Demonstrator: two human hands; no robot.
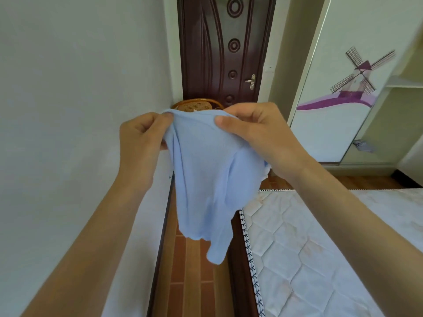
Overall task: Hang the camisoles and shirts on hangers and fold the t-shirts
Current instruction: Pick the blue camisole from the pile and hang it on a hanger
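Clearly the work is at an early handling stage: a pale blue garment (203, 175) hangs in the air between the two hands, pinched along its top edge and drooping below them, bunched and creased rather than spread; whether it is a camisole, a shirt or a t-shirt I cannot tell from its folds. The left hand (139, 143) grips the edge with thumb and curled fingers; the right hand (258, 136) pinches the same edge just beside it, thumb on the near face, fingers curled behind. No hanger shows anywhere, and no folded pile either; so, by my judgement, this piece is neither hung nor folded, and what else is done or left cannot be seen. Below the right hand lies a quilted mattress (309, 259); beyond both hands stands a wicker chair (192, 105) before a dark door (226, 49); to the far right of the right hand is a wardrobe with a windmill picture (357, 72), and a small bluish-grey bundle (364, 145) lies at its foot.
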